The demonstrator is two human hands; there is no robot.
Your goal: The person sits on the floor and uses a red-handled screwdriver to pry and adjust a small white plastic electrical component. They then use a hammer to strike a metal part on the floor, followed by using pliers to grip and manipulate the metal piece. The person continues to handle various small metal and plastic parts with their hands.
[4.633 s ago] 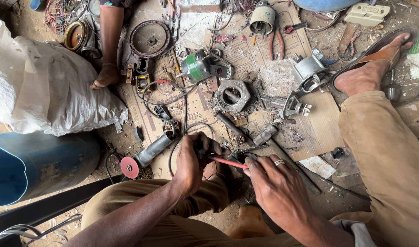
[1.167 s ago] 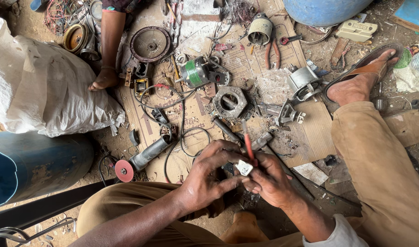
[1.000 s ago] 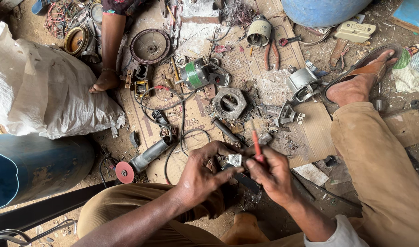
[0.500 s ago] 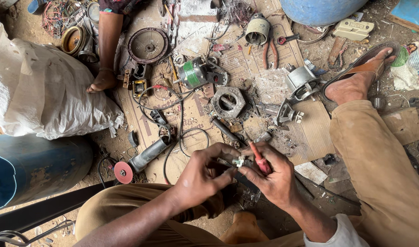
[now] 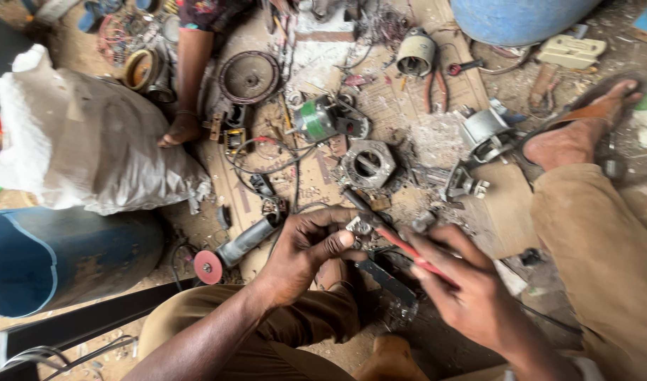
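Note:
My left hand pinches a small metal part between thumb and fingers, just above my lap. My right hand grips a red-handled screwdriver whose tip points up-left onto that part. The two hands sit close together over a dark metal piece between my knees. An angle grinder with a red disc lies on the ground just left of my left hand.
A stator ring, a green-wound motor, a round rotor disc, pliers and loose wires litter the cardboard. A white sack and a blue drum stand left. Another person's foot rests near the sack; my sandalled foot is right.
The screwdriver swung from upright in my right hand down to a slant, its tip now against the small part. My left hand kept its hold on the part.

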